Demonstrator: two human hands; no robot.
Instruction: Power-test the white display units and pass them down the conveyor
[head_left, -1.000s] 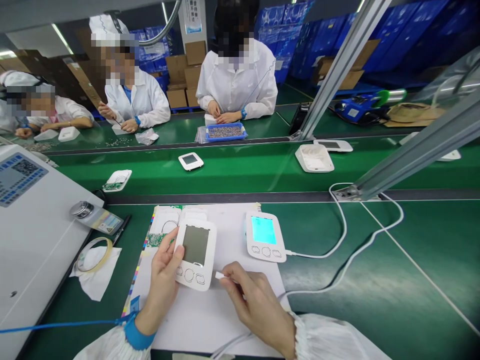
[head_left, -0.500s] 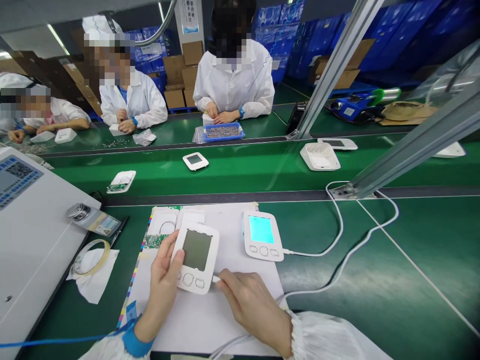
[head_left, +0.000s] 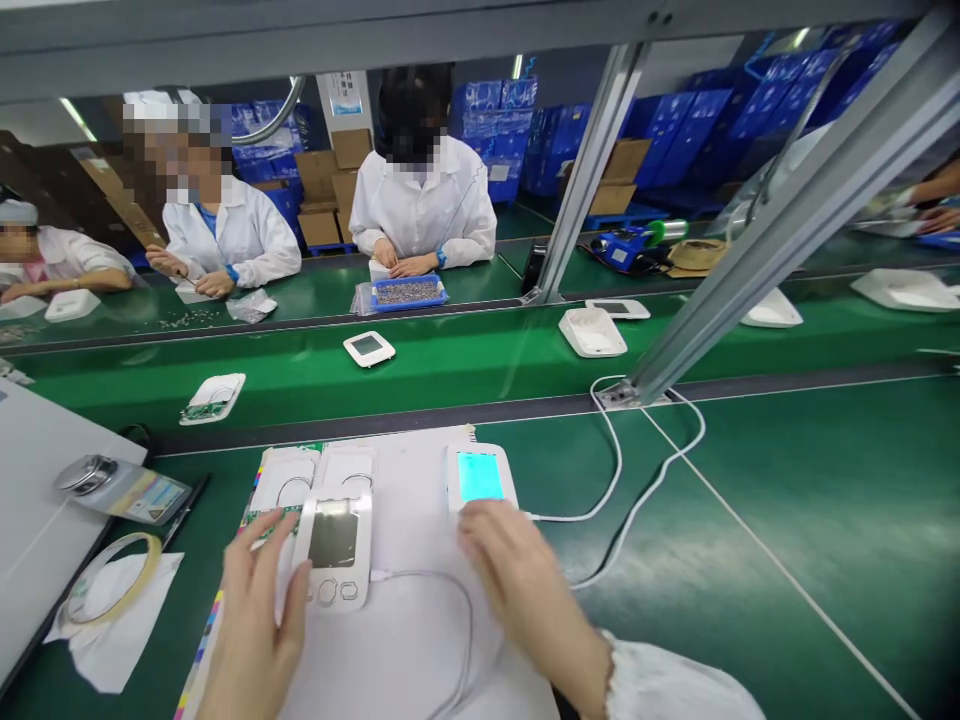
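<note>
A white handheld unit with a grey, unlit screen (head_left: 333, 534) lies on the white sheet (head_left: 412, 640), a cable (head_left: 427, 574) plugged into its right side. My left hand (head_left: 259, 600) is open at its left edge, fingers apart; whether they touch it I cannot tell. My right hand (head_left: 517, 585) reaches over the lower part of a second white unit with a lit cyan screen (head_left: 480, 476). Its fingers are slightly bent and blurred, the thumb is hidden, and it covers that unit's buttons. Two opened casings (head_left: 289, 475) with green circuit boards lie behind my left hand.
A tape roll (head_left: 112, 580) and a metal-topped device (head_left: 124, 487) lie on the left. Along the green conveyor (head_left: 465, 365) sit white housings (head_left: 592, 332) and a screen unit (head_left: 368, 348). A metal post (head_left: 720, 260) rises at right. Co-workers sit across.
My left hand has let go of the grey-screen unit, now lying on the sheet. My right hand has left its cable plug and moved up to the lit unit. The camera view has shifted.
</note>
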